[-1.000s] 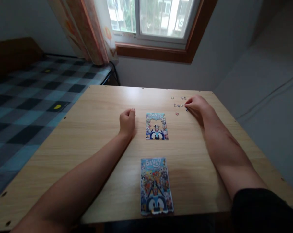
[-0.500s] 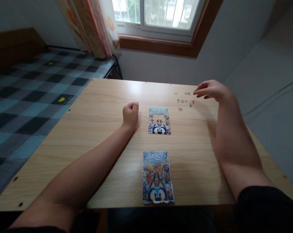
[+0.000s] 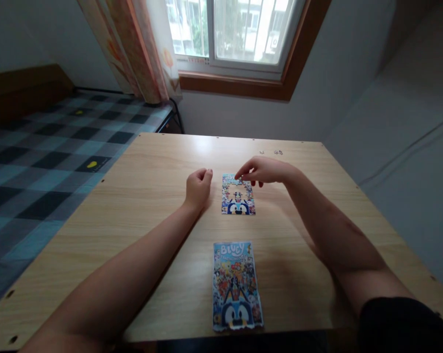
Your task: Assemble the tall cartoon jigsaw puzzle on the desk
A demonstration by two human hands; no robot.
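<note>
A partly filled jigsaw puzzle point(image 3: 238, 208) lies flat mid-table, with a gap in its centre where the bare tabletop shows. Over its upper part is my right hand point(image 3: 265, 169), thumb and forefinger pinched on a small puzzle piece point(image 3: 239, 179) that the fingers mostly cover. My left hand point(image 3: 198, 188) rests as a fist on the wood, just left of the puzzle and apart from it. Loose puzzle pieces point(image 3: 278, 152) lie beyond my right hand, which hides others from view. Nearer to me is a picture sheet point(image 3: 236, 284) with the same Bluey print and a torn lower edge.
The wooden table point(image 3: 162, 235) ends at a far edge below the window point(image 3: 249, 34). A bed with a checked cover point(image 3: 60, 162) stands along the left side, and a curtain point(image 3: 140, 54) hangs behind it. A cable runs along the right wall.
My right hand has moved left and nearer, from the loose pieces to the puzzle. The view has tilted up slightly. My left hand stays a fist in the same place.
</note>
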